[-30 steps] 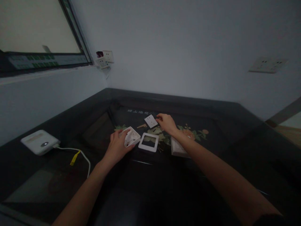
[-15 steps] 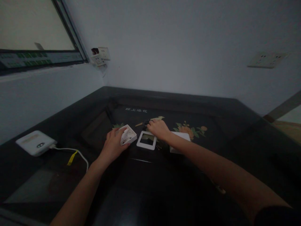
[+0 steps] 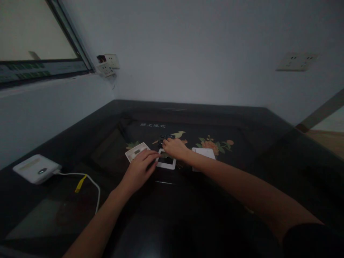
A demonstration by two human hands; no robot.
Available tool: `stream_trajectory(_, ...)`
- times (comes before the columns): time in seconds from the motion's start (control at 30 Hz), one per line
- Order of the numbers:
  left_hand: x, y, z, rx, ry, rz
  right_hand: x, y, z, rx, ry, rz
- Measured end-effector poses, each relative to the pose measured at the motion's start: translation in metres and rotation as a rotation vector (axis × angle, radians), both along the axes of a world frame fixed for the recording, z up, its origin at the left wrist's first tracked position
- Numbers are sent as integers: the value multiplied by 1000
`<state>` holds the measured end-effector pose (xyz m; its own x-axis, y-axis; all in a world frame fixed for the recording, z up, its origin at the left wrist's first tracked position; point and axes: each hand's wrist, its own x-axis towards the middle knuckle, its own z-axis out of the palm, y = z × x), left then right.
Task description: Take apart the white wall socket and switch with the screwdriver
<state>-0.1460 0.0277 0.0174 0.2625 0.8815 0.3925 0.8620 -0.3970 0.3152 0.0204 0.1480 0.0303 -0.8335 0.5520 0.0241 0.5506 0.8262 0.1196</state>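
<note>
My left hand [image 3: 142,166] has its fingers stretched toward the left edge of a square white frame [image 3: 167,166] with a dark, glossy middle. Its fingertips seem to touch that edge, with nothing gripped. Behind those fingers a shallow, open white box [image 3: 133,151] lies tilted on the dark table. My right hand [image 3: 174,147] is over the frame's far right corner, fingers curled together beside a small black object [image 3: 164,138], perhaps a coiled cable. What the right fingers pinch is hidden. A white box [image 3: 203,153] stands by the right wrist, partly behind the forearm.
On the left a white device [image 3: 37,168] has a white cable [image 3: 98,193] with a yellow tag [image 3: 80,183]. The glossy dark table [image 3: 188,215] bears printed flowers and a bird. Wall sockets [image 3: 297,61] are behind it, and a window [image 3: 34,32] is at upper left.
My left hand has let go of the open white box and moved right to the frame. The box now lies on the table. My right hand stays near the black object.
</note>
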Motion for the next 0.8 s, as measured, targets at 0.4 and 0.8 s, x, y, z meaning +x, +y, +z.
stream_trajectory(0.4,27,-10,-30,-149,-1,-197,137,-27,40,-151,419,-315)
stream_trajectory(0.8,68,-6,-9,-140,-137,-135,229,-141,-15,-209,421,-563)
